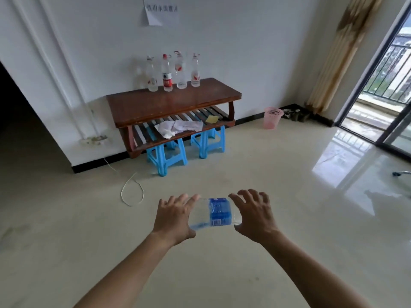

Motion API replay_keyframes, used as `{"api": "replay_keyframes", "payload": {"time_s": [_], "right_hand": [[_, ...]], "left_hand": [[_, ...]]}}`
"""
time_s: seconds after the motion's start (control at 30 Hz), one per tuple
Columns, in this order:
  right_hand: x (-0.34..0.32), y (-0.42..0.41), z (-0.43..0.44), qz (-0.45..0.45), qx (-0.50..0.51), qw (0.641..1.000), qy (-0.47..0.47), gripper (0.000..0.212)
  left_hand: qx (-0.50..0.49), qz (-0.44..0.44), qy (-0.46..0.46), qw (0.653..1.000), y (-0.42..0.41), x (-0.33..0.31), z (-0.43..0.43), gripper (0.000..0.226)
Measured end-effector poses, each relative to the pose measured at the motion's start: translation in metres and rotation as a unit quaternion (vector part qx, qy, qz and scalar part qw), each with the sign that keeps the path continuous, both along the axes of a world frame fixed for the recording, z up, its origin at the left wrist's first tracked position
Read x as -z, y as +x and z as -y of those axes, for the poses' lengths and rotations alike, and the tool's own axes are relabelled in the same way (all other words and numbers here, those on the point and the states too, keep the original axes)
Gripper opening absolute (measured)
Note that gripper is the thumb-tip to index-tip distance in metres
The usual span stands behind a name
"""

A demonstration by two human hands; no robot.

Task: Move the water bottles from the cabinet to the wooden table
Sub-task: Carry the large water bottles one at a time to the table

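A clear water bottle with a blue label [219, 211] lies sideways in the air between my two hands, over the floor in the middle of the room. My left hand [175, 216] holds its left end, fingers over the top and thumb underneath. My right hand [253, 214] holds its right end the same way, with the other fingers spread. Ahead against the white wall stands the wooden table [173, 103]. Several clear bottles [167, 74] stand upright in a row along its back edge. The cabinet is not in view.
Two blue plastic stools [165, 157] stand under the table, and crumpled paper [178, 127] lies on its slatted lower shelf. A pink wastebasket [272, 117] is at the right, a white cord [132, 192] loops on the floor, and a glass sliding door [387, 85] is far right.
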State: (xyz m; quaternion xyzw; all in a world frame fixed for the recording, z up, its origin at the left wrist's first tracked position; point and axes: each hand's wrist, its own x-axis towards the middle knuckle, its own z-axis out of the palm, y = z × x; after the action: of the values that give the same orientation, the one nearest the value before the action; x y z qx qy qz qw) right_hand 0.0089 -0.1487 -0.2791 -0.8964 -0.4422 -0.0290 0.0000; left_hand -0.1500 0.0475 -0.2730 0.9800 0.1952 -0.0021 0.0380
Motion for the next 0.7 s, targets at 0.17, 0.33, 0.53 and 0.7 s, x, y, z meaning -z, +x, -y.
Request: {"api": "replay_keyframes", "payload": {"time_s": [0.17,0.33,0.53,0.7], "right_hand": [[-0.024,0.075,-0.085,0.019,0.017,0.999,0.019,0.088],[-0.013,0.158,-0.173,0.006,0.012,1.000,0.028,0.087],[0.023,0.276,-0.305,-0.013,-0.013,0.999,0.040,0.091],[0.015,0.368,-0.442,-0.011,-0.061,0.997,0.051,0.091]], "left_hand": [[0.002,0.038,0.023,0.999,0.077,-0.021,-0.089,0.102],[0.009,0.036,0.027,0.999,0.159,-0.011,-0.177,0.102],[-0.012,-0.007,0.038,0.999,0.268,0.006,-0.296,0.102],[-0.057,-0.011,0.051,0.997,0.343,-0.016,-0.412,0.101]]}}
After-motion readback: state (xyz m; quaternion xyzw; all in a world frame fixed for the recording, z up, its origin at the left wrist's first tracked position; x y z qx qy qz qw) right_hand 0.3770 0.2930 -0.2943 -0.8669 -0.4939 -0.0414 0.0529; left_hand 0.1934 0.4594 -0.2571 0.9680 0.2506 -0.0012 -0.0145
